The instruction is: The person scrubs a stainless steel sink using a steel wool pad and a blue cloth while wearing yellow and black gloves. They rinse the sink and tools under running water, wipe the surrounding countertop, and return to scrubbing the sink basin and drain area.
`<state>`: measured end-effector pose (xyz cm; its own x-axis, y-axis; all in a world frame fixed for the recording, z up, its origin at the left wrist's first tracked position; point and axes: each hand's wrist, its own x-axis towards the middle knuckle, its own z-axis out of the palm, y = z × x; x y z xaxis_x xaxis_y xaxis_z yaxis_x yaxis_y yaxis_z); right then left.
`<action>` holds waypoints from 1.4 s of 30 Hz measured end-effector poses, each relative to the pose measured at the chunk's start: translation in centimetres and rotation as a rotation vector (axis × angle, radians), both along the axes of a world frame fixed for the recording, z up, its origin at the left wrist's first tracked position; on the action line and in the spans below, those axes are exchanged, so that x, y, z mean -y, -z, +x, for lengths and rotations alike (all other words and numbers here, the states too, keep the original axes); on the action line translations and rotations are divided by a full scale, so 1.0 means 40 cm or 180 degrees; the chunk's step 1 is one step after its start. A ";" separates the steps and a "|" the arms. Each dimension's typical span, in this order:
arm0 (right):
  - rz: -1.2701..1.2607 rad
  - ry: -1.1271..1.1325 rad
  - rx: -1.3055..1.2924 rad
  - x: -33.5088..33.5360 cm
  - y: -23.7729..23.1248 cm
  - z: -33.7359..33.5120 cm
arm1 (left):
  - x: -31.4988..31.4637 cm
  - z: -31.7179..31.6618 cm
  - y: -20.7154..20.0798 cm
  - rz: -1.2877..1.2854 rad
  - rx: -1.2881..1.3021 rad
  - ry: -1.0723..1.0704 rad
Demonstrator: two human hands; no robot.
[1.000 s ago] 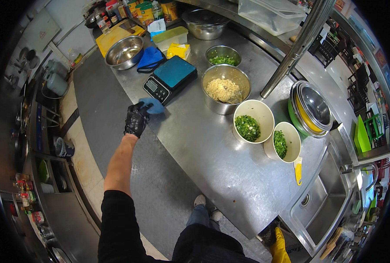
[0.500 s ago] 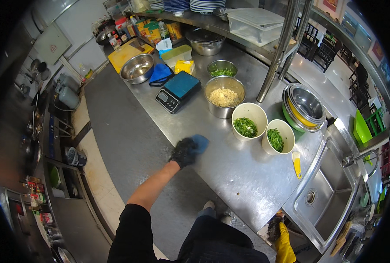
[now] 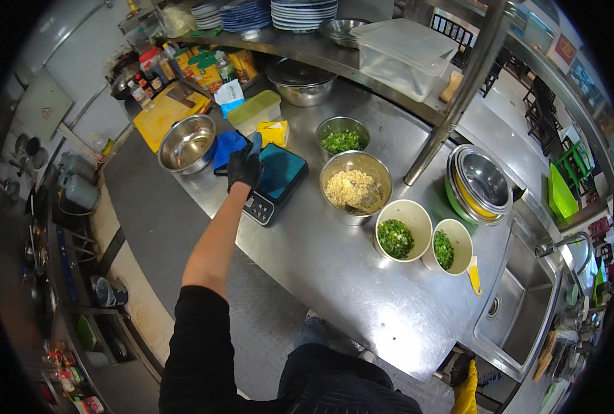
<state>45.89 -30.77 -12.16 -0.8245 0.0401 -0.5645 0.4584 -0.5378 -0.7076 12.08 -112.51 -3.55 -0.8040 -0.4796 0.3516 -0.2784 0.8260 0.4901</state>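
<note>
My left hand (image 3: 245, 168), in a black glove, is over the left side of the digital kitchen scale (image 3: 283, 172). Its fingers are closed on a blue cloth (image 3: 256, 143), of which only a small part shows. Just left of the hand lies another blue cloth-like piece (image 3: 228, 148) with a dark edge, partly hidden by the glove. Beside that stands a steel bowl (image 3: 187, 145). A yellow packet (image 3: 273, 132) sits behind the scale. My right hand is out of view.
To the right stand a steel pot of pale crumbly food (image 3: 354, 190), a bowl of chopped greens (image 3: 343, 138) and two paper tubs (image 3: 405, 228) with greens. Beyond are nested bowls (image 3: 482, 183), a yellow-handled tool (image 3: 474, 277), a sink (image 3: 517, 303) and a metal post (image 3: 451, 124).
My left hand has moved forward and left, from the front edge of the steel counter to the scale, with the blue cloth in it. The view has shifted slightly.
</note>
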 end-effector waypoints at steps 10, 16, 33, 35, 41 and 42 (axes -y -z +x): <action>-0.0342 0.0203 -0.0436 0.101 0.005 -0.010 | -0.235 -0.013 0.126 0.0778 0.1130 0.2318; -0.0741 0.0219 -0.0641 0.139 0.003 -0.094 | -0.004 -0.044 0.213 0.2632 0.0442 0.1919; -0.0209 0.0592 -0.0462 0.157 -0.003 -0.010 | -0.229 -0.261 -0.004 0.1974 0.1894 0.1819; -0.0182 0.0789 -0.0453 0.160 0.003 0.002 | -0.259 -0.303 -0.010 0.1614 0.1693 0.1977; 0.0070 0.1142 -0.0120 0.193 -0.009 0.032 | -0.324 -0.444 -0.022 0.1706 0.1095 0.2311; 0.0087 0.0936 -0.0147 0.197 -0.026 0.030 | -0.318 -0.467 -0.008 0.1953 0.1000 0.2174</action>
<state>47.09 -38.63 -11.11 -0.7999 0.2958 -0.5222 0.2527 -0.6232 -0.7401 -6.59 -99.79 -3.23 -0.9919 0.0971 -0.0823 -0.0253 0.4837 0.8749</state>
